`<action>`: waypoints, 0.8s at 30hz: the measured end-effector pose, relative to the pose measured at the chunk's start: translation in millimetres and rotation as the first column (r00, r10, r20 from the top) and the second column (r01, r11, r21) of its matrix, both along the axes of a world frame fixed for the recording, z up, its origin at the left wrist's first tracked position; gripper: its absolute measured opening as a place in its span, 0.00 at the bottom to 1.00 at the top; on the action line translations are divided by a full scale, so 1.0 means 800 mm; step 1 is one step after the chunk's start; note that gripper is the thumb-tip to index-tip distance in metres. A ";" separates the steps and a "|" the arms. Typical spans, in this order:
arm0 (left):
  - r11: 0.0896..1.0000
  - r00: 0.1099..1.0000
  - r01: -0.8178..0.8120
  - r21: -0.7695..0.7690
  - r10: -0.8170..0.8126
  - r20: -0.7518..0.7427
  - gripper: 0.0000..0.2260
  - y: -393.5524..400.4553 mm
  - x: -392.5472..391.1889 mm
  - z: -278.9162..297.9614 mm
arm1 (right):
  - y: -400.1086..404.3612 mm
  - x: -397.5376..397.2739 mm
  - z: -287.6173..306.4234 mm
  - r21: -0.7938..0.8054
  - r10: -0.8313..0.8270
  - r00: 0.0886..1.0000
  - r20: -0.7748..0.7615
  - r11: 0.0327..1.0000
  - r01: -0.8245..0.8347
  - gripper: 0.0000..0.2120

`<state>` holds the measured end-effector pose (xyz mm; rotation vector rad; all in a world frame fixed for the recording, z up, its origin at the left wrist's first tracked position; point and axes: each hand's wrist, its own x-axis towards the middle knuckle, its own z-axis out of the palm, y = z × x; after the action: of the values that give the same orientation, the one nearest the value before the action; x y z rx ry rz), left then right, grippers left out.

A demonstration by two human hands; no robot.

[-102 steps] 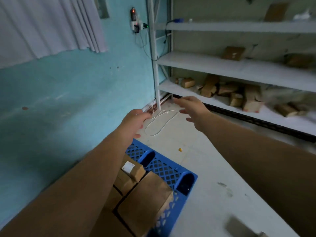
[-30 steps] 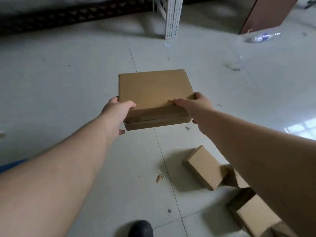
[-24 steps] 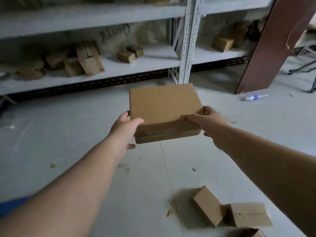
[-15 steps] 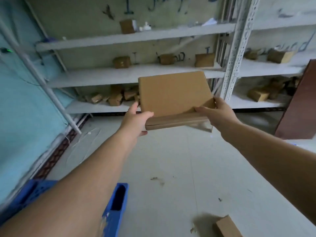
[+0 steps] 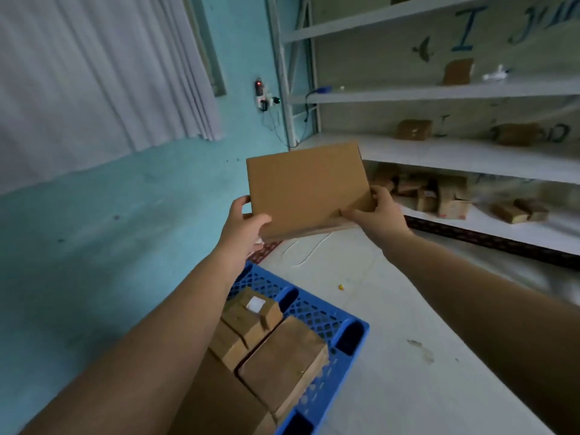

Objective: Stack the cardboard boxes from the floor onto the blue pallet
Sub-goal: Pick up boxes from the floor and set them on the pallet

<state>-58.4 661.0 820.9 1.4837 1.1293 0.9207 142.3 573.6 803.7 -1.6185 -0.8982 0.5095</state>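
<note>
I hold a flat brown cardboard box (image 5: 306, 186) in the air with both hands, its top tilted toward me. My left hand (image 5: 243, 224) grips its near left corner and my right hand (image 5: 375, 211) grips its near right corner. Below and nearer lies the blue pallet (image 5: 317, 312), its lattice top partly bare at the far end. Several cardboard boxes (image 5: 282, 362) sit on the pallet; one small box with a white label (image 5: 255, 306) lies on top of others. My left forearm hides part of the pallet.
A teal wall (image 5: 110, 246) with a white curtain (image 5: 94, 80) stands to the left. White metal shelving (image 5: 455, 152) with several small boxes runs along the back right. A white cord (image 5: 309, 252) lies on the pale floor beyond the pallet.
I lifted the flat box off the floor with both hands and turned left with it. The view swung from the floor boxes past the shelving to the pallet by the teal wall.
</note>
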 end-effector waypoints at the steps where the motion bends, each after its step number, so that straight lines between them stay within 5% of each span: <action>1: 1.000 1.000 -0.029 0.012 0.029 -0.013 0.20 0.005 -0.031 -0.003 | 0.012 -0.027 -0.004 -0.006 0.036 0.999 0.000 0.999 -0.036 0.33; 10: 0.953 0.943 -0.302 0.038 0.304 -0.134 0.30 0.013 -0.251 -0.048 | 0.088 -0.221 -0.048 -0.070 0.398 0.915 0.066 0.917 -0.393 0.41; 14: 0.909 0.896 -0.406 0.100 0.417 -0.151 0.31 0.012 -0.312 -0.071 | 0.121 -0.271 -0.059 -0.118 0.561 0.823 -0.092 0.814 -0.568 0.40; 17: 0.876 0.868 -0.472 0.102 0.482 -0.117 0.26 0.014 -0.348 -0.086 | 0.158 -0.297 -0.058 -0.183 0.627 0.731 -0.269 0.711 -0.678 0.36; 21: 0.827 0.825 -0.560 -0.045 0.562 0.051 0.12 0.025 -0.372 -0.099 | 0.215 -0.324 -0.059 -0.253 0.637 0.632 -0.441 0.587 -0.769 0.44; 24: 0.773 0.759 -0.616 -0.152 0.634 0.147 0.07 0.040 -0.376 -0.108 | 0.255 -0.337 -0.067 -0.245 0.616 0.606 -0.503 0.571 -0.783 0.35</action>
<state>-359.1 693.2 734.2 0.9014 1.5380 1.4105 -127.0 777.3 750.2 -1.4015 -1.1954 1.6648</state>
